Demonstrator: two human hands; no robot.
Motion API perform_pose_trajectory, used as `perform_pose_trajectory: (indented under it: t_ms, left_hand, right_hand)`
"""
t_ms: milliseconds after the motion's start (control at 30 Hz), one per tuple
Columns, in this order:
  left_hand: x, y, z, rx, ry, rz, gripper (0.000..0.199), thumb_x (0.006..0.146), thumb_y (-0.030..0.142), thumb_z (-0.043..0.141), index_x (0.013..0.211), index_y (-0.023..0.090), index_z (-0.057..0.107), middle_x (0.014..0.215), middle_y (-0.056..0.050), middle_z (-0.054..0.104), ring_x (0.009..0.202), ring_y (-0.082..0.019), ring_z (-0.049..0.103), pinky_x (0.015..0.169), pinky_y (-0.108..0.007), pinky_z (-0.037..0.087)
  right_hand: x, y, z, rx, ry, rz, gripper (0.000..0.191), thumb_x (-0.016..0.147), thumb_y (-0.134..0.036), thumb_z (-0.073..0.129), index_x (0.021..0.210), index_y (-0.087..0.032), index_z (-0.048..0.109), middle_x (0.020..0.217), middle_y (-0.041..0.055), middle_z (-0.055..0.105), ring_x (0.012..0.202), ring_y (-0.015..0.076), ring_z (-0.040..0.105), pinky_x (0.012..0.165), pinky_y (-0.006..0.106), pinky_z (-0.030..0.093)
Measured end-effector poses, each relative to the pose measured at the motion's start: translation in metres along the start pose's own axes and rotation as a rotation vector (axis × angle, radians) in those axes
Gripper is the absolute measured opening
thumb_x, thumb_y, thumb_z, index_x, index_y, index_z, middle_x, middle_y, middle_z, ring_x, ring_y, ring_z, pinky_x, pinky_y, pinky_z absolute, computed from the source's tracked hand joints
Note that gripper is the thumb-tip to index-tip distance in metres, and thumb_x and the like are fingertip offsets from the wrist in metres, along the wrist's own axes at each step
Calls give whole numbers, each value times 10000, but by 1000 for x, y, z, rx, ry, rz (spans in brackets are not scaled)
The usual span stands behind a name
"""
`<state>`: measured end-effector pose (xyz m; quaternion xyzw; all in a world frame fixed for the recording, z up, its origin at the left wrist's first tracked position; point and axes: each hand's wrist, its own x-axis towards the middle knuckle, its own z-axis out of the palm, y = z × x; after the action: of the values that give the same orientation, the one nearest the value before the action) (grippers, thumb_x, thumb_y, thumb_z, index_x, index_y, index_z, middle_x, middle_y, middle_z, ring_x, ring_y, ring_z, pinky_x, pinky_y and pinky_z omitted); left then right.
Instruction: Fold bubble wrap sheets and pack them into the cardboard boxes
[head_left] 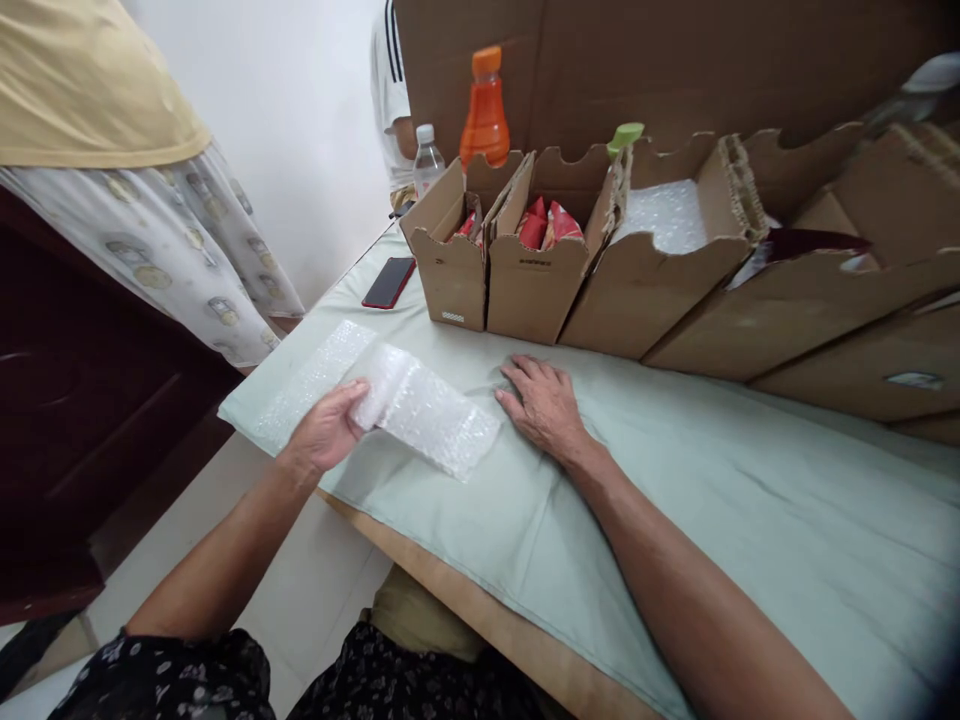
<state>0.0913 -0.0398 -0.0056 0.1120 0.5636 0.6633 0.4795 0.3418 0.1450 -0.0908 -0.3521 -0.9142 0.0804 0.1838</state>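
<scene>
My left hand (pixel 330 425) is closed on one end of a strip of bubble wrap (pixel 439 415), with the thumb on top. The strip stretches right from my fingers, its free end near the cloth. Beneath and to the left, another piece of bubble wrap (pixel 315 380) lies flat on the table. My right hand (pixel 541 400) rests palm down on the pale green tablecloth (pixel 675 480), fingers spread, just right of the strip's free end. It holds nothing.
Cardboard bins (pixel 450 280) line the back; one holds red packets (pixel 547 225), another bubble wrap sheets (pixel 667 215). A phone (pixel 388 283) lies left of them. Behind stand an orange bottle (pixel 486 115) and a clear bottle (pixel 428 160). People stand at the far left (pixel 97 90) and behind the table.
</scene>
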Motion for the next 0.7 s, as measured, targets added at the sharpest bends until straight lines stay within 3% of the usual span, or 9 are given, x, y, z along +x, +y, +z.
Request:
perform_pose_trajectory:
  t_ms: [167,267,433,533,600,700]
  left_hand:
    - [-5,63,-20,-58,63,285,89,897,159,621,859,192,695,1019,-52,775,914,-207,733,751,-325,640]
    - [1,80,-38,-49,184,387,161,923,139,533,823,197,645,1033,-68,764,965,-197,729,762,-294,641]
    - [19,57,-85,274,496,252,142,857,163,547,954,177,650,1066,-151,730,1132,-298,720,939,-452,635]
    - [21,42,-109,399,683,362,337,792,198,647,1129,201,630,1241,-133,679,1330,-315,622,1134,-495,523]
    - [23,39,-117,527,734,466,491,766,232,705,1248,223,614,1417,-114,607,1446,-301,521,1251,-471,399]
    - [31,41,-117,989,678,606,649,764,345,759,1374,195,593,1570,-162,493,1521,-351,422,1307,-499,288]
  right_hand:
    - [1,-1,-1,-1,-13,14,460,1023,-367,477,1372,-154,686,1514,175,615,1376,356,538,1097,506,400]
    - [1,-1,-1,5,-9,17,459,1019,-366,476,1365,-152,688,1510,175,618,1380,356,538,1093,507,406]
    - [1,1,1,23,10,8,459,1015,-366,473,1353,-150,695,1507,172,623,1370,360,548,1094,516,410]
    - [2,2,1,25,16,-7,472,1016,-375,469,1354,-135,695,1506,183,621,1361,366,552,1094,527,409]
    - [2,2,1,18,16,-14,480,1019,-383,466,1357,-127,693,1508,188,618,1360,367,551,1095,528,408]
    - [2,2,2,7,10,-11,476,1020,-387,469,1350,-131,698,1507,183,619,1363,365,550,1094,520,409]
